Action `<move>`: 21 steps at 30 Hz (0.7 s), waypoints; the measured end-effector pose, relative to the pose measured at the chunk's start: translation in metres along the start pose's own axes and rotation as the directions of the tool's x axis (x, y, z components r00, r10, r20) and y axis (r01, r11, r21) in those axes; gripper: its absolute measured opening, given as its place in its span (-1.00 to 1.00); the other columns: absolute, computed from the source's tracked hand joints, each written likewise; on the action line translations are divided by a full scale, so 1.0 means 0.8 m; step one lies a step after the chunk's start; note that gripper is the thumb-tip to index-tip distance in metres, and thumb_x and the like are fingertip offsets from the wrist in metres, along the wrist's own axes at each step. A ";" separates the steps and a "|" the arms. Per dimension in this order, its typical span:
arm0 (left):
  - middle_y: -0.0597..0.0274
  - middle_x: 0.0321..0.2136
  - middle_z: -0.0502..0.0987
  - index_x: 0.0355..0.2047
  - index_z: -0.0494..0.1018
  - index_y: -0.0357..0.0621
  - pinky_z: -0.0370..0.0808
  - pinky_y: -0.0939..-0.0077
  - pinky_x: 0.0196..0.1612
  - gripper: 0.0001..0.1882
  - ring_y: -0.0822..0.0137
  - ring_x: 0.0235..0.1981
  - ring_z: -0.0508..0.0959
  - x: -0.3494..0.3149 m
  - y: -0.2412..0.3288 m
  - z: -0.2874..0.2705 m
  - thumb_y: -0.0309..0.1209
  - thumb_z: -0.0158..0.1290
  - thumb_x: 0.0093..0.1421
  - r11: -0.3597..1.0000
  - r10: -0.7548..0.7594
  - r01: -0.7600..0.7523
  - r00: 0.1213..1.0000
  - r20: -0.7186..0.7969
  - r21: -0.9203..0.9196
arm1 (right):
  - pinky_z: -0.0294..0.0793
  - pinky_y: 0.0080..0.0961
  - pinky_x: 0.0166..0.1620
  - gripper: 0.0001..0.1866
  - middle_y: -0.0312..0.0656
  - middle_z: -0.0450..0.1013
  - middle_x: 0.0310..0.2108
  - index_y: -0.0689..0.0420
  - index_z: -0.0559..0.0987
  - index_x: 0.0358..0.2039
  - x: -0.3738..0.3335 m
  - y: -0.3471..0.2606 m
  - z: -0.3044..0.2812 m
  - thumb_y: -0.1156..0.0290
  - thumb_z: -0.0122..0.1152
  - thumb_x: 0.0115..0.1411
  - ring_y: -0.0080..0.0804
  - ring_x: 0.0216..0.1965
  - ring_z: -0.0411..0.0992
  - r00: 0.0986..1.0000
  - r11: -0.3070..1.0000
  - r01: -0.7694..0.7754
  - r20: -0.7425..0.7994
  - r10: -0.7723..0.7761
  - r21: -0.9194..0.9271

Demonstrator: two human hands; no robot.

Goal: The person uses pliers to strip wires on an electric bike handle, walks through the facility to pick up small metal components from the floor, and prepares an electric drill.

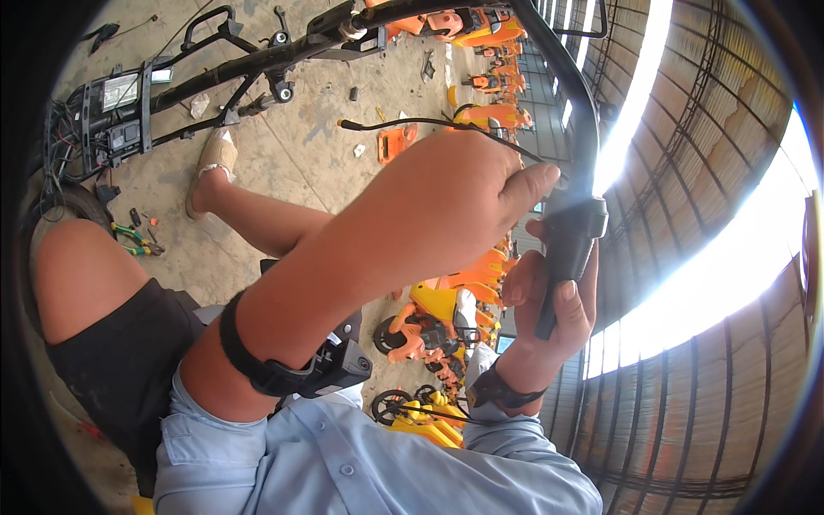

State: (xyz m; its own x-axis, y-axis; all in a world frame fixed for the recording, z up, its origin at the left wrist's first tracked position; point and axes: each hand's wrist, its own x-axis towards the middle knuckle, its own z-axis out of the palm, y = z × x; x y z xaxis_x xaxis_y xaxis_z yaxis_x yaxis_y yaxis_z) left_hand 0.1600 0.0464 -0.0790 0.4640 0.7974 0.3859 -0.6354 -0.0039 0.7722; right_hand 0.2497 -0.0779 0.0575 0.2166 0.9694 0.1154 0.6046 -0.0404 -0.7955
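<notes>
A bare black handlebar [583, 120] curves down on the right and ends in a black handlebar grip [568, 242]. My right hand [571, 313] is closed round the lower part of this grip, thumb along its near side. Just above, my left hand [502, 184] is curled beside the bar, with its thumb stretched toward the grip's collar. Its other fingers are mostly hidden behind the hand, so what they hold cannot be made out. A thin black cable [403, 124] with a connector at its free end passes behind my left hand toward the handlebar.
A stripped vehicle frame [223, 73] with exposed wiring stands at upper left. Pliers [136, 240] with green-yellow handles and an orange part [393, 144] lie on the concrete floor [300, 142]. Orange and yellow two-wheelers [442, 313] stand in rows beyond. A ribbed metal wall [678, 412] rises at right.
</notes>
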 end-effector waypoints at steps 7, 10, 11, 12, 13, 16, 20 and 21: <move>0.14 -0.78 0.32 -0.50 0.48 -0.34 0.27 0.40 -0.59 -0.54 0.34 -0.73 0.29 0.001 0.005 -0.017 -0.14 0.03 0.35 0.994 -0.014 0.022 0.996 0.084 -0.104 | 0.39 -0.46 -0.57 -0.19 0.37 0.28 0.08 0.45 0.03 0.27 0.000 0.004 0.001 0.24 0.19 0.20 -0.37 -0.53 0.39 1.000 0.999 0.011 0.008 -0.011 0.043; 0.15 -0.79 0.29 -0.51 0.48 -0.33 0.25 0.39 -0.60 -0.56 0.35 -0.74 0.26 0.000 0.009 -0.015 -0.16 0.04 0.34 0.984 -0.036 0.053 0.994 0.107 -0.167 | 0.46 -0.51 -0.52 -0.06 0.33 0.34 0.01 0.47 -0.01 0.28 0.001 0.001 0.004 0.19 0.25 0.10 -0.27 -0.54 0.45 0.998 0.999 -0.018 -0.056 0.019 0.031; 0.14 -0.79 0.30 -0.50 0.48 -0.33 0.25 0.38 -0.60 -0.57 0.33 -0.75 0.28 0.001 0.010 -0.014 -0.16 0.04 0.33 0.992 -0.008 0.020 0.996 0.092 -0.121 | 0.46 -0.51 -0.52 -0.07 0.33 0.35 0.01 0.47 -0.01 0.28 0.002 0.001 0.004 0.20 0.25 0.10 -0.27 -0.53 0.45 0.998 0.999 -0.017 -0.054 0.019 0.035; 0.12 -0.79 0.31 -0.50 0.49 -0.32 0.25 0.37 -0.60 -0.57 0.31 -0.75 0.29 0.002 0.008 -0.012 -0.17 0.04 0.33 0.997 0.018 -0.012 0.997 0.080 -0.076 | 0.46 -0.51 -0.52 -0.07 0.33 0.35 0.00 0.47 0.00 0.28 0.001 0.002 0.003 0.20 0.25 0.10 -0.27 -0.53 0.45 0.998 0.999 -0.018 -0.055 0.020 0.039; 0.11 -0.79 0.32 -0.49 0.49 -0.32 0.25 0.36 -0.61 -0.58 0.28 -0.75 0.30 0.003 0.006 -0.010 -0.17 0.04 0.33 0.999 0.045 -0.043 0.997 0.069 -0.031 | 0.46 -0.51 -0.52 -0.08 0.32 0.35 0.00 0.47 0.00 0.28 0.001 0.002 0.003 0.21 0.24 0.10 -0.27 -0.53 0.45 0.998 0.999 -0.019 -0.057 0.022 0.042; 0.07 -0.78 0.36 -0.52 0.48 -0.31 0.28 0.33 -0.60 -0.58 0.19 -0.76 0.35 0.002 0.004 0.006 -0.18 0.05 0.32 0.995 0.094 -0.096 0.993 -0.068 -0.036 | 0.46 -0.50 -0.51 -0.10 0.33 0.33 0.03 0.47 0.01 0.27 0.003 0.003 0.004 0.21 0.24 0.12 -0.26 -0.52 0.45 0.999 0.999 -0.008 -0.040 0.010 0.047; 0.04 -0.70 0.43 -0.56 0.43 -0.24 0.36 0.24 -0.55 -0.61 0.09 -0.65 0.48 0.000 0.009 0.014 -0.19 0.08 0.28 0.983 0.181 -0.169 0.964 -0.196 0.076 | 0.41 -0.52 -0.54 -0.13 0.23 0.42 -0.21 0.49 0.08 0.23 0.007 0.003 0.003 0.18 0.22 0.09 -0.30 -0.56 0.42 0.998 1.000 0.006 -0.059 -0.005 0.010; 0.05 -0.67 0.43 -0.57 0.42 -0.22 0.38 0.22 -0.54 -0.62 0.07 -0.62 0.50 0.001 0.006 0.021 -0.19 0.09 0.26 0.961 0.259 -0.225 0.935 -0.244 0.159 | 0.39 -0.53 -0.56 -0.14 0.17 0.44 -0.30 0.49 0.09 0.21 0.003 0.003 0.003 0.18 0.22 0.09 -0.32 -0.58 0.41 0.997 1.000 0.011 -0.082 -0.012 -0.002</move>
State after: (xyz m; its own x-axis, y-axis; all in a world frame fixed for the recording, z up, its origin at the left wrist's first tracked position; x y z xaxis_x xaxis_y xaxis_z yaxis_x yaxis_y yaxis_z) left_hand 0.1675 0.0367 -0.0665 0.1184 0.8914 0.4376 -0.6168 -0.2794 0.7359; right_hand 0.2500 -0.0750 0.0545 0.2716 0.9468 0.1728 0.6086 -0.0299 -0.7929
